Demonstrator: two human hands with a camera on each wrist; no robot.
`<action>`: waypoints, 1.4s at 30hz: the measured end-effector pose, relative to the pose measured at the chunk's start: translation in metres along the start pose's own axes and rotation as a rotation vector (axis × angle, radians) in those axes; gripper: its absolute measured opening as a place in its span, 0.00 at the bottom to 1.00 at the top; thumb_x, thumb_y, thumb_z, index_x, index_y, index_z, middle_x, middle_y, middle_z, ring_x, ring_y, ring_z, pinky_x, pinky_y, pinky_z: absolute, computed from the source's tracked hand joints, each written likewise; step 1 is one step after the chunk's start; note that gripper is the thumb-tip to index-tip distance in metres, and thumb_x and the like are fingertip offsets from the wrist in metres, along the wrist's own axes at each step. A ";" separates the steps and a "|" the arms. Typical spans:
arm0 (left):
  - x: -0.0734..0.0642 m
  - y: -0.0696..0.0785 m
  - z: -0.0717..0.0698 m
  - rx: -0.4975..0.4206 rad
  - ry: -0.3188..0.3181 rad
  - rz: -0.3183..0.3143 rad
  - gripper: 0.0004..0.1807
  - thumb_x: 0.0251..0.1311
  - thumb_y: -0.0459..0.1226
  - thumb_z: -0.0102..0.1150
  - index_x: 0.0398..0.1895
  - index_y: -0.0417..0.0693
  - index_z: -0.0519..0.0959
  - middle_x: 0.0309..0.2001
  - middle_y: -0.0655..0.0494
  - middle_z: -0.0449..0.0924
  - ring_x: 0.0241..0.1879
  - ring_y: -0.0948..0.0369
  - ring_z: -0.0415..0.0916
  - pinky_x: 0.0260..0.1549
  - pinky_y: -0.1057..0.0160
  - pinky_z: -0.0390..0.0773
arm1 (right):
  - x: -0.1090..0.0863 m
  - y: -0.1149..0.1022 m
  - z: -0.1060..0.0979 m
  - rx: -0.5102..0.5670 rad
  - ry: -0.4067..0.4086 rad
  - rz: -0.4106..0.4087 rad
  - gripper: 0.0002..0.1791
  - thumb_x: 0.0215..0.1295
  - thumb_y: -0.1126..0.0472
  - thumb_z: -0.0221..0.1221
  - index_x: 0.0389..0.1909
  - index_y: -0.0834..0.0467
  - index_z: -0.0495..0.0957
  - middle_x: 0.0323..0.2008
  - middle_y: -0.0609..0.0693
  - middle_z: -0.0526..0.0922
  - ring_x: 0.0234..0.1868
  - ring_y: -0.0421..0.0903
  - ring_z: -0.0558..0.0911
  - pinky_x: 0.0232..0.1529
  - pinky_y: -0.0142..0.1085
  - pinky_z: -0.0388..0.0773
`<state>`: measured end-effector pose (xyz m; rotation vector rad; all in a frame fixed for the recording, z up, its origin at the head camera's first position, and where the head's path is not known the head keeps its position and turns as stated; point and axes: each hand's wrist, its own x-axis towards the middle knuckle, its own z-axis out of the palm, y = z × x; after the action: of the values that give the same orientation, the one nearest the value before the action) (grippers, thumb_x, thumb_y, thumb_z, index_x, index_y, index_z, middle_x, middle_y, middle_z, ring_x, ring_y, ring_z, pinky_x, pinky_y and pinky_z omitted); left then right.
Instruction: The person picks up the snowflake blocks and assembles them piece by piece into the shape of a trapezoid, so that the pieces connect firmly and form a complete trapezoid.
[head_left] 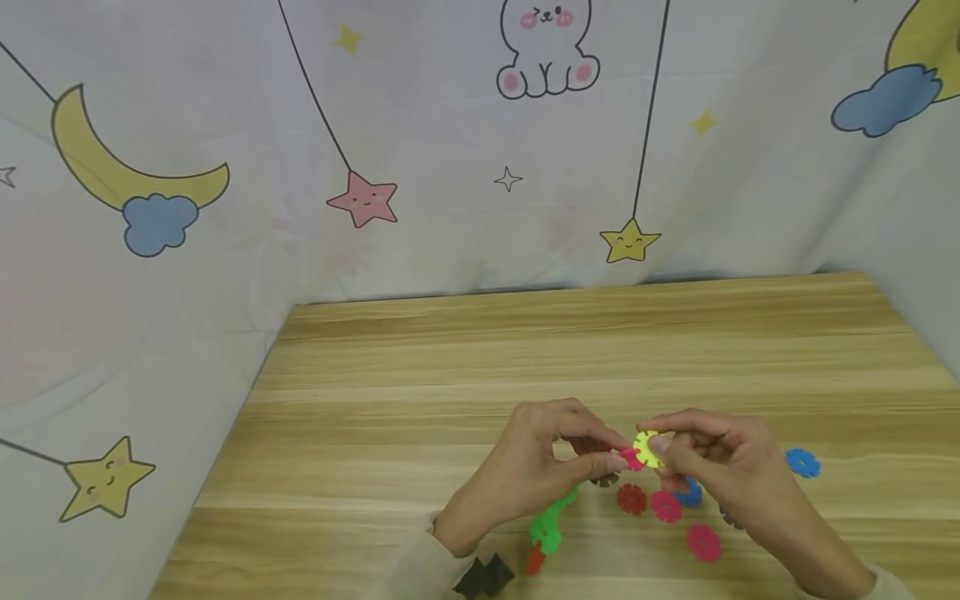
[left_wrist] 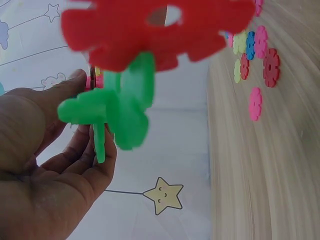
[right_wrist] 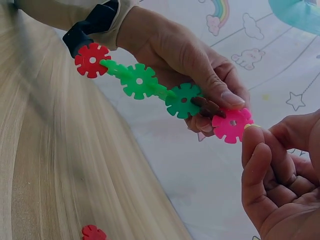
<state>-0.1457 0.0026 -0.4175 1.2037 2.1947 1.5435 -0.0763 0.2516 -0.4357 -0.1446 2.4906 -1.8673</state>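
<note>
My left hand (head_left: 525, 458) pinches the pink notched plastic disc (right_wrist: 232, 126) at the end of a chain of interlocking discs. From there the chain runs back through a brown disc (right_wrist: 212, 108), several green discs (right_wrist: 139, 81) and a red disc (right_wrist: 92, 60), hanging above the table beside the left wrist. Between thumb and fingers, my right hand (head_left: 738, 467) grips a yellow disc (head_left: 644, 448) against the pink one's free edge. In the right wrist view the fingertips mostly hide the yellow disc, and I cannot tell whether the slots engage.
Loose discs lie on the wooden table (head_left: 360, 433): a dark red one (head_left: 632, 499), pink ones (head_left: 705, 542) and a blue one (head_left: 803, 462) farther right. The right hand partly covers others. A printed curtain (head_left: 450, 233) hangs along the table's back edge.
</note>
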 end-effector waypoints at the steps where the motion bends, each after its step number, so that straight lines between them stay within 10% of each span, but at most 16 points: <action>1: 0.000 0.000 0.000 0.002 0.001 0.002 0.06 0.66 0.35 0.74 0.45 0.47 0.92 0.36 0.56 0.89 0.32 0.80 0.80 0.36 0.73 0.85 | 0.000 0.000 0.000 0.001 -0.001 0.005 0.11 0.78 0.66 0.61 0.55 0.58 0.88 0.27 0.47 0.89 0.25 0.47 0.87 0.25 0.40 0.85; 17: 0.000 -0.001 0.003 0.001 0.029 0.048 0.06 0.64 0.35 0.76 0.43 0.47 0.92 0.35 0.56 0.89 0.33 0.78 0.80 0.36 0.72 0.86 | -0.001 0.002 0.001 0.030 -0.011 -0.027 0.12 0.78 0.68 0.60 0.54 0.58 0.88 0.26 0.46 0.88 0.25 0.46 0.85 0.15 0.38 0.75; 42: 0.000 -0.002 0.001 -0.017 0.045 0.066 0.07 0.61 0.33 0.77 0.42 0.46 0.93 0.34 0.56 0.88 0.32 0.75 0.79 0.32 0.71 0.85 | 0.000 0.009 0.005 0.171 -0.103 -0.197 0.17 0.80 0.76 0.51 0.62 0.66 0.81 0.37 0.48 0.90 0.32 0.47 0.88 0.35 0.39 0.90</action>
<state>-0.1464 0.0032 -0.4195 1.2600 2.1856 1.6271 -0.0768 0.2495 -0.4456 -0.4843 2.3114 -2.0757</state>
